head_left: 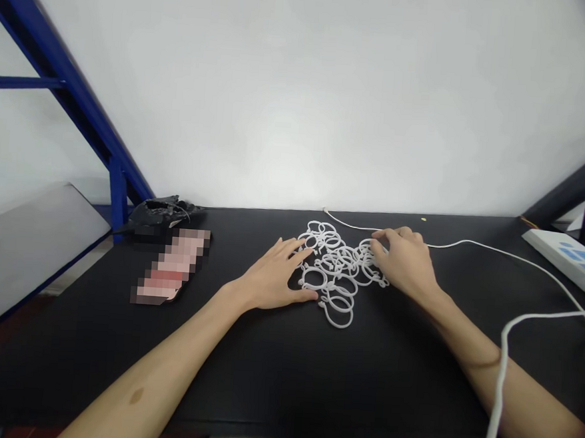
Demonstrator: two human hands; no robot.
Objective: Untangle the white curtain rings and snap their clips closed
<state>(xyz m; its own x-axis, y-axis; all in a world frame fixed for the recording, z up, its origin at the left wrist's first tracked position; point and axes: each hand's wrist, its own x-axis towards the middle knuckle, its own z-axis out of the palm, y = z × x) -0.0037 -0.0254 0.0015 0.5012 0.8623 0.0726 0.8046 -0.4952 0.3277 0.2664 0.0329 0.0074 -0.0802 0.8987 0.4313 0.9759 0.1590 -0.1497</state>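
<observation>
A tangled heap of white plastic hook rings [342, 266], resembling curtain rings, lies on a black table. My left hand [281, 275] rests along the heap's left side, with fingers spread and the thumb stretched toward the nearer rings. It touches the outer rings without gripping any. At the right side of the heap is my right hand [402, 260], its fingers bent and its thumb a little apart from the index finger. Its fingertips are against or just over the rightmost rings, and no ring shows held in them. The curled outer fingers are partly hidden.
On the left of the black table [262, 370] lie a blurred-out flat object [173, 267] and a crumpled black bag [160, 213]. A white cable [510, 254] runs behind my right hand and across the right side. A white box [570, 258] sits far right. Blue frame bars [80, 104] rise at left.
</observation>
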